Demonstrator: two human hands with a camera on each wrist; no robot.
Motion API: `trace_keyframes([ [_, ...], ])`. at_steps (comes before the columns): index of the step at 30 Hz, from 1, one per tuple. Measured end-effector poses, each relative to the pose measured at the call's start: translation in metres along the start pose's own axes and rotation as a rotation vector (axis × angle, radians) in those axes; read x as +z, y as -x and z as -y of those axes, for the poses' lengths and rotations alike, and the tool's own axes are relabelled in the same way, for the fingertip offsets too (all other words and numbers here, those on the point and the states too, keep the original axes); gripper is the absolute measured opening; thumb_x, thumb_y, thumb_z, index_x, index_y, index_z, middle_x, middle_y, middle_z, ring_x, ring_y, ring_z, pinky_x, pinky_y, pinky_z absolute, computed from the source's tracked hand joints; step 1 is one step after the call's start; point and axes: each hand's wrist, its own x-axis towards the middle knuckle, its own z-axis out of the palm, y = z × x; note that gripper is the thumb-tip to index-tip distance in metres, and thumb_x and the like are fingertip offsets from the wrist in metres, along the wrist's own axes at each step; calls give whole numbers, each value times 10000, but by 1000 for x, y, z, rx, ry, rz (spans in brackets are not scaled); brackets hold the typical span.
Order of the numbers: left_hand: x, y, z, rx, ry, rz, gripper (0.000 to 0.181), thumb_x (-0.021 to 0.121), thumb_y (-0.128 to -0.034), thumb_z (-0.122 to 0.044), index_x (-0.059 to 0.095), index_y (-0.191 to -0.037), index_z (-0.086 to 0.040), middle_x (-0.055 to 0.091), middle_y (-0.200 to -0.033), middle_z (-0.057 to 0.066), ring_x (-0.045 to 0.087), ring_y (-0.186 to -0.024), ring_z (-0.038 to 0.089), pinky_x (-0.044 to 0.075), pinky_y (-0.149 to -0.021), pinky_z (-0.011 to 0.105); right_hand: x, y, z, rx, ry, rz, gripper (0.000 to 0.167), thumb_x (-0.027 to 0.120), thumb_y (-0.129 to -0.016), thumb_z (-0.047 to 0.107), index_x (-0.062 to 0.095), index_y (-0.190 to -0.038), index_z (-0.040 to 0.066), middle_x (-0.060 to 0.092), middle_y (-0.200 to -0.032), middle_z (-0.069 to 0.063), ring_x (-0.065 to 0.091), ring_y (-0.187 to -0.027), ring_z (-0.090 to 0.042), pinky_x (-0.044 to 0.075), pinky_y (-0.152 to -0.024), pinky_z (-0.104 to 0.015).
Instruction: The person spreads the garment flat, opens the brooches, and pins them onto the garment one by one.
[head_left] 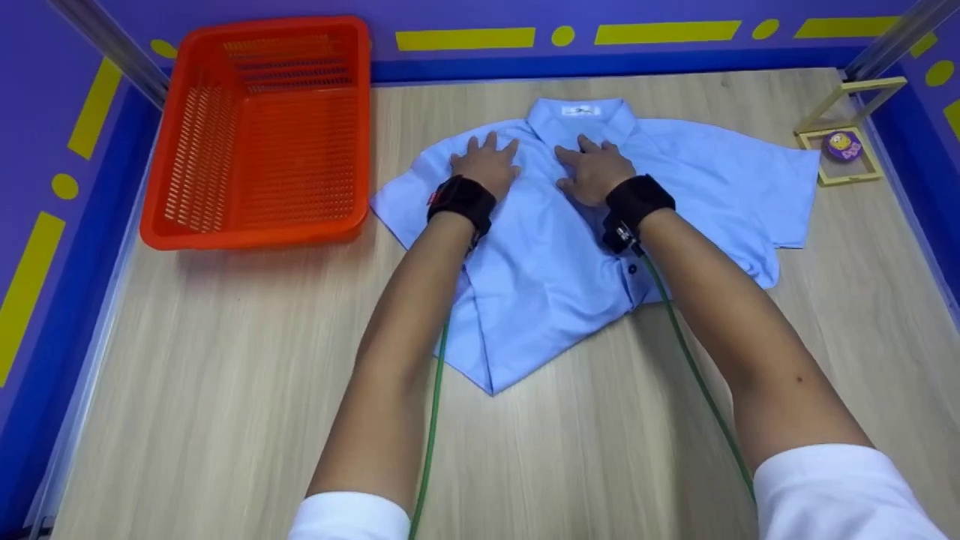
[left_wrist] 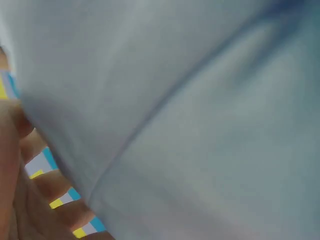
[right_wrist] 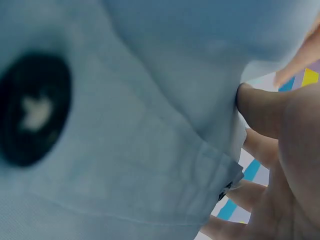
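Shirt: the light blue shirt (head_left: 555, 300) lies mid-table, toward the far side, its collar (head_left: 623, 120) far and one corner pointing near; creases run across it.
Left hand: the left hand (head_left: 486, 166) rests on the shirt's left chest, fingers spread, gripping nothing.
Right hand: the right hand (head_left: 596, 172) rests just below the collar, its fingers also apart and loose on the cloth; the right wrist view shows a dark button (right_wrist: 35, 110) close up.
Basket: an orange basket (head_left: 251, 242) stands far left on the table (head_left: 225, 420).
Frame: a small yellow frame (head_left: 851, 180) stands far right, beside the right sleeve (head_left: 787, 187), with a purple round thing (head_left: 842, 146) in it.
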Motion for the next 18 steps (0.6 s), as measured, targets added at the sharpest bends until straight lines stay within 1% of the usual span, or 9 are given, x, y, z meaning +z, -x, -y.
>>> trace_keyframes([
  [1,0,2,3,7,4,-49,535,378,-1102,-319,269,-1606,-176,196,-1653,158,198,-1500,392,291,-1150,561,0,0,0,4,2,4,630,435,-1069,340,188,-1618,156,72,-1642,-272,75,-1462,-558,146,-1185,-602],
  [3,-1,10,8,-1,11,-194,460,376,-1096,-182,401,-1536,-51,352,-1578,207,361,-1429,381,369,-1120,489,-2,-2,-1,10,4,11,638,429,-1071,342,166,-1620,152,53,-1645,-268,58,-1467,-551,131,-1190,-596],
  [5,-2,20,16,-57,6,-323,384,372,-1064,-60,559,-1380,53,532,-1416,244,528,-1286,370,460,-1039,442,-2,-5,-1,13,6,21,641,419,-1074,344,147,-1622,153,37,-1647,-265,48,-1467,-551,132,-1189,-599],
  [6,-2,25,19,-95,4,-368,361,376,-1041,-14,631,-1283,67,604,-1318,242,589,-1196,359,500,-981,430,-3,-6,-1,14,8,26,642,413,-1076,345,137,-1623,153,30,-1646,-265,45,-1466,-554,130,-1188,-601],
  [8,-4,36,22,-176,1,-413,343,395,-1014,22,722,-1115,43,686,-1146,216,648,-1038,330,547,-859,425,-5,-9,-2,10,9,30,643,411,-1077,340,131,-1622,145,27,-1643,-274,44,-1464,-557,117,-1191,-599],
  [10,-6,46,24,-234,-4,-381,349,409,-1011,18,755,-1052,-1,711,-1072,186,660,-989,316,553,-815,419,-7,-10,-5,4,7,32,644,411,-1078,335,127,-1621,135,25,-1637,-287,46,-1460,-563,106,-1191,-600],
  [12,-7,55,26,-264,6,-309,348,420,-1013,5,762,-1063,-36,717,-1084,172,667,-989,315,558,-795,414,-9,-11,-7,-10,5,32,644,413,-1079,324,130,-1617,114,29,-1629,-306,47,-1460,-563,79,-1196,-592],
  [15,-8,63,27,-274,35,-189,336,422,-1022,-28,748,-1103,-40,713,-1114,167,679,-1000,314,567,-791,419,-12,-11,-11,-30,5,27,646,423,-1076,311,141,-1611,85,42,-1616,-332,58,-1457,-565,59,-1200,-582],
  [18,-7,65,33,-281,46,-122,325,425,-1025,-59,738,-1107,-30,708,-1117,177,676,-992,316,564,-800,432,-14,-12,-11,-53,-2,24,653,438,-1072,307,150,-1608,71,49,-1609,-345,61,-1457,-564,44,-1203,-571],
])
